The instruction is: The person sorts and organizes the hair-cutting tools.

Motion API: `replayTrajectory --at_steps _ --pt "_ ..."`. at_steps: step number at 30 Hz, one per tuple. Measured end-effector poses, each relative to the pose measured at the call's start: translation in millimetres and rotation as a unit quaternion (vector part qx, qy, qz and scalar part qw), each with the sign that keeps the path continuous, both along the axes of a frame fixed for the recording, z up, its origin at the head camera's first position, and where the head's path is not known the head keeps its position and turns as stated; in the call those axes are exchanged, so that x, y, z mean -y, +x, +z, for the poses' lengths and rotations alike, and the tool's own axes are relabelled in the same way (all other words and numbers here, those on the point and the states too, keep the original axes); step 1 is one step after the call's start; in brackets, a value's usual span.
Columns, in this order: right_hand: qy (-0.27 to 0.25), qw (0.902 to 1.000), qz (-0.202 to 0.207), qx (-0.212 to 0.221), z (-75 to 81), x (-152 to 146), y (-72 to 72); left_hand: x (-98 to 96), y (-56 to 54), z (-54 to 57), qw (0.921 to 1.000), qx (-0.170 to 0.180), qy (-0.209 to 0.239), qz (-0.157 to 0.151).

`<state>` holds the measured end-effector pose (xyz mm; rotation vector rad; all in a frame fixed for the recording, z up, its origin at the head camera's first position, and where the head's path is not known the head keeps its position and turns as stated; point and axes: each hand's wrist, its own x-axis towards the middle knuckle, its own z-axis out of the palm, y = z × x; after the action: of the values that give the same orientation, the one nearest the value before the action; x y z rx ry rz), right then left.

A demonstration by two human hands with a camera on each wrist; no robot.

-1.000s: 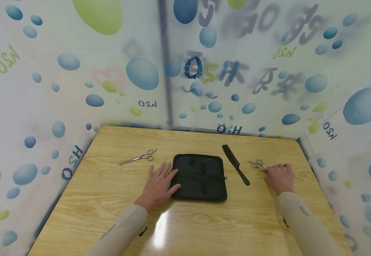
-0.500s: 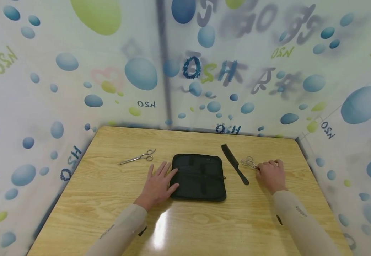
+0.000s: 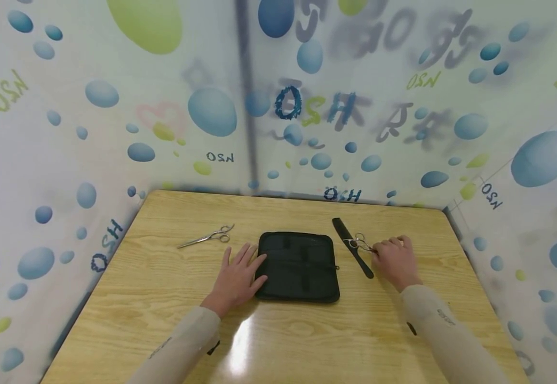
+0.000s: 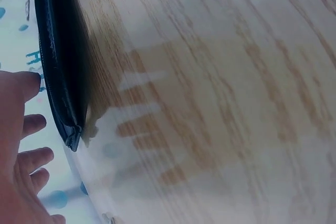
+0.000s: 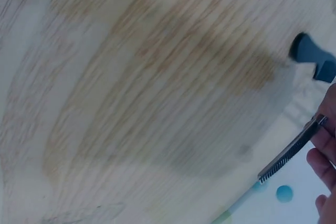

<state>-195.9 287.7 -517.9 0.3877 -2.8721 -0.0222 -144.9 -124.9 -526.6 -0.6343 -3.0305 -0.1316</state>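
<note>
In the head view, my left hand (image 3: 237, 278) lies with spread fingers at the left edge of a flat black zip case (image 3: 299, 269). The left wrist view shows the case (image 4: 59, 56) edge-on beside those fingers. My right hand (image 3: 396, 262) grips a pair of thinning scissors (image 3: 362, 243) by the blade end, handle rings pointing left. Those rings hang over a black comb (image 3: 363, 265) to the right of the case. A toothed blade (image 5: 291, 150) sticks out of the right hand's fingers in the right wrist view.
A second pair of silver scissors (image 3: 205, 238) lies on the wooden table (image 3: 297, 341), left of the case. Walls with a bubble print (image 3: 211, 112) stand behind and beside the table.
My right hand has carried the thinning scissors leftward, from right of the comb until the rings are over it. The left hand, case, comb and other scissors stay put.
</note>
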Motion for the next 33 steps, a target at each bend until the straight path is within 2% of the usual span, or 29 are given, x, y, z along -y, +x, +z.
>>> replayTrajectory --at_steps 6,12,19,25,33 --pt "0.017 0.9992 0.034 -0.015 3.5 20 -0.3 -2.4 0.9 3.1 0.9998 -0.014 -0.008 -0.01" --pt "0.022 0.9961 0.076 -0.04 6.6 40 0.4 -8.4 1.8 9.8 0.9994 -0.024 0.009 -0.025" --pt "0.007 0.9877 0.135 -0.079 2.7 60 2.5 -17.3 1.3 14.3 0.9978 -0.048 0.02 -0.04" --pt "0.016 0.9824 0.169 -0.077 2.5 78 7.2 -26.7 -0.5 16.3 0.9936 -0.088 0.025 -0.066" --pt "0.012 0.9716 0.219 -0.09 4.7 102 16.3 -45.5 -2.0 22.6 0.9892 -0.109 0.037 -0.091"
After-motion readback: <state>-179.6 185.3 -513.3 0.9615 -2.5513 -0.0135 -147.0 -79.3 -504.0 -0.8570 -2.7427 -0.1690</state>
